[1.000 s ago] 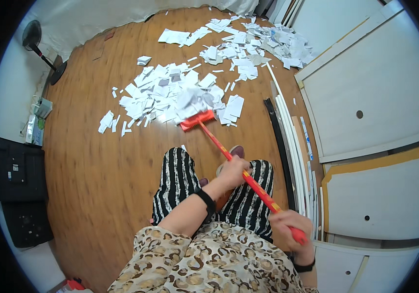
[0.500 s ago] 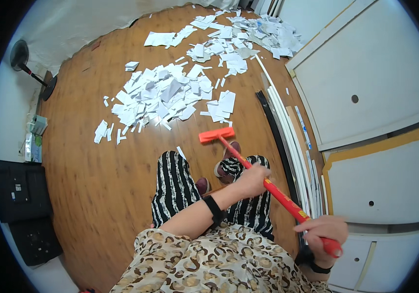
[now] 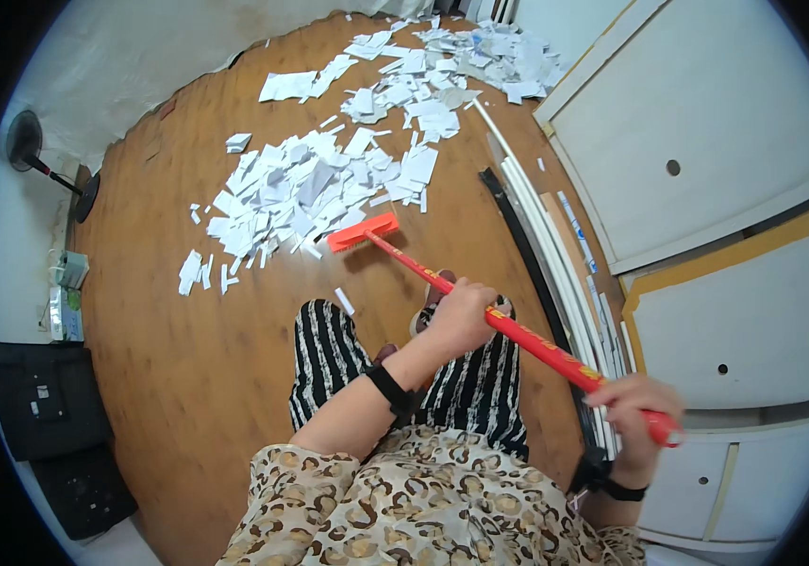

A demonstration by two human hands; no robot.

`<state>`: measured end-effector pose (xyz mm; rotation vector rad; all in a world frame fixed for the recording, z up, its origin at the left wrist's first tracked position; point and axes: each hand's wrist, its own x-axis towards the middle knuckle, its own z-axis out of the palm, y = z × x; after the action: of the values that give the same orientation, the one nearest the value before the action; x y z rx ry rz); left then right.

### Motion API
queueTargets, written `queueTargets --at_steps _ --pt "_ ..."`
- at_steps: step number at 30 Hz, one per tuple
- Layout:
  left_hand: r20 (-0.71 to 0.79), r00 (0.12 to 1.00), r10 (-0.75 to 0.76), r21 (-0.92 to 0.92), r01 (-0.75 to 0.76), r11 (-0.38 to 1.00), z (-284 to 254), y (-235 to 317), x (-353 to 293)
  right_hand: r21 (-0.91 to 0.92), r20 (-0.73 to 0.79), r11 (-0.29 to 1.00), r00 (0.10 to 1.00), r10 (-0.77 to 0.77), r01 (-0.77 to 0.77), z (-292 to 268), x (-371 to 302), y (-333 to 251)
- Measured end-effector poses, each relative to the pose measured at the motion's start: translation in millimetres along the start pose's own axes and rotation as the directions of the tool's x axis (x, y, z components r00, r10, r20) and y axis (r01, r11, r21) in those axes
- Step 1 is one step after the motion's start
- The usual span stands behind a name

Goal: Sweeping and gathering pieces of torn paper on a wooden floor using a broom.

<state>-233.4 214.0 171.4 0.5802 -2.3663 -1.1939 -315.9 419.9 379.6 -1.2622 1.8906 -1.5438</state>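
Observation:
A broom with a long red handle (image 3: 544,349) slants from lower right to upper left across my front. Its flat orange-red head (image 3: 364,231) with short bristles is at the near right edge of a heap of white paper pieces (image 3: 315,184) on the floor. My left hand (image 3: 466,316) is wrapped around the middle of the handle. Close to the handle's upper end, my right hand (image 3: 638,415) grips it, slightly blurred. One loose paper strip (image 3: 344,301) lies between the broom head and my knees.
More scattered paper (image 3: 508,61) lies at the far end. White and black strips (image 3: 541,255) run along the right beside white cabinet doors (image 3: 706,141). At the left wall are a fan (image 3: 46,160), small boxes (image 3: 67,292) and black panels (image 3: 50,406). The floor (image 3: 178,377) is wood.
The broom head has moved left and forward, to the heap's near edge. The small paper cluster at right now sits farther forward, against the heap. Both hands keep their hold.

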Motion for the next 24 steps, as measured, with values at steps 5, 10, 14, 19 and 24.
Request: queueTargets --at_steps 5,10,14,19,24 --pt "-0.082 0.994 -0.067 -0.111 0.058 0.992 -6.0 26.2 -45.5 0.119 0.316 0.990 0.942 -0.115 0.081 -21.6 13.9 -11.0" --pt "-0.153 0.976 -0.153 -0.093 0.140 0.986 2.7 -5.6 -72.3 0.072 0.552 0.994 0.827 -0.107 0.081 9.3 37.5 -0.8" --pt "-0.196 0.979 -0.057 0.070 0.072 0.995 -14.9 -65.3 -56.4 0.101 0.541 0.995 0.839 -0.059 0.005 43.2 34.5 39.3" --pt "-0.100 0.994 0.037 0.162 -0.020 0.987 -35.7 -104.9 -32.5 0.202 0.515 0.979 0.852 -0.091 -0.018 69.5 28.1 56.7" --pt "-0.038 0.999 0.021 -0.082 -0.024 0.996 -28.6 -12.7 -14.3 0.052 0.443 0.987 0.882 -0.159 0.152 12.1 47.6 -6.9"
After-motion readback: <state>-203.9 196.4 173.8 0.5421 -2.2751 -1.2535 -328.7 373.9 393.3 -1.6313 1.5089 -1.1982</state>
